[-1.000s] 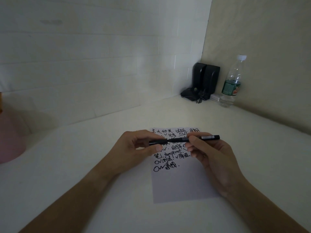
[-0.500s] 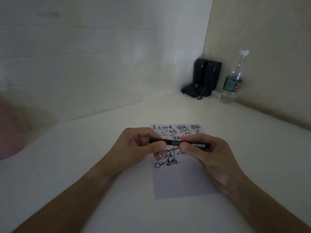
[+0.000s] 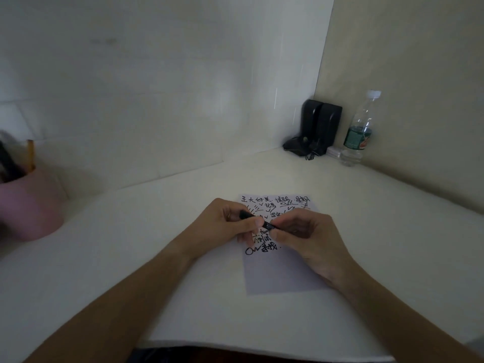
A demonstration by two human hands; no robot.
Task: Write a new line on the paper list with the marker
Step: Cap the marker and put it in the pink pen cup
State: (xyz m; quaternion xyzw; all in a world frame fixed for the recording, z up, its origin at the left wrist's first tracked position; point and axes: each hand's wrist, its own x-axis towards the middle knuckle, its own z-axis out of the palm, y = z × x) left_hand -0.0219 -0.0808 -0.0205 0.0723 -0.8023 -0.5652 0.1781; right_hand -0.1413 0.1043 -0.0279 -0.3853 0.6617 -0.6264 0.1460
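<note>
A sheet of paper (image 3: 277, 273) lies on the white desk, its upper half covered in black handwritten lines, its lower half blank. Both my hands hover over the written part. A black marker (image 3: 267, 225) lies slanted between them. My left hand (image 3: 227, 224) pinches its upper left end with thumb and fingers. My right hand (image 3: 309, 237) is closed around the lower right part, hiding most of the barrel. Whether the cap is on is hidden by the fingers.
A pink pot (image 3: 28, 203) with pencils stands at the far left. Two black speakers (image 3: 318, 127) and a clear water bottle (image 3: 358, 132) stand in the back right corner. The desk's front edge (image 3: 262, 349) runs close below my forearms.
The marker tilted from level to slanting down to the right, and my right hand slid inward along it, now covering the end that stuck out. The head view swung a little left.
</note>
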